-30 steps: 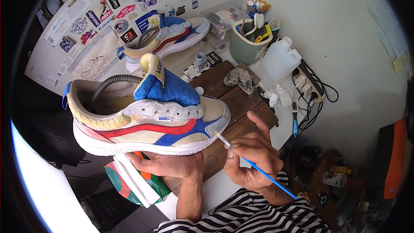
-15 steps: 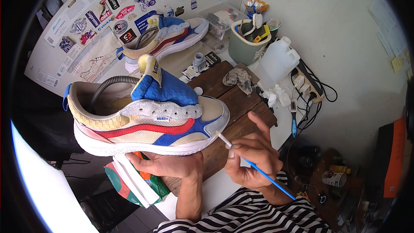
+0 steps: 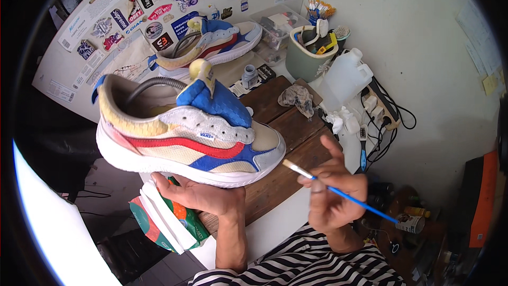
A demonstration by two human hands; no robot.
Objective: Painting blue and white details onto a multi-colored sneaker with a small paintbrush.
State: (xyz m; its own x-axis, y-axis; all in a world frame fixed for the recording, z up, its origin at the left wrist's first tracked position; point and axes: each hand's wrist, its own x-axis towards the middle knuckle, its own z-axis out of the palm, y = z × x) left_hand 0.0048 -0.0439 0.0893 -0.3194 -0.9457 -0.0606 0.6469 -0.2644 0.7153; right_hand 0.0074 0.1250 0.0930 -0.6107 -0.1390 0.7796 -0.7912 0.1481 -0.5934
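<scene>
My left hand (image 3: 209, 197) is closed under the white sole of a multicoloured sneaker (image 3: 182, 143), holding it up with the toe toward the right. The shoe has beige mesh, a red stripe, blue panels and a blue tongue; no laces show, and a grey coiled shoe stretcher (image 3: 153, 83) curves inside the opening. In my right hand (image 3: 338, 196) a thin blue-handled paintbrush (image 3: 346, 196) is pinched between thumb and fingers, one finger raised. Its pale bristles point at the toe, a small gap from the sole. The matching sneaker (image 3: 211, 47) rests farther back.
An open small jar (image 3: 250, 76) and a crumpled stained rag (image 3: 297, 99) are by the dark wooden board (image 3: 264, 122). Behind stand a green bucket of tools (image 3: 307, 58), a white jug (image 3: 344, 77) and a power strip (image 3: 389, 108). A green-orange pack (image 3: 164, 217) lies near my left wrist.
My right hand has drawn the paintbrush right, away from the toe. The sneaker in my left hand has tilted, its toe now lower and its heel farther right.
</scene>
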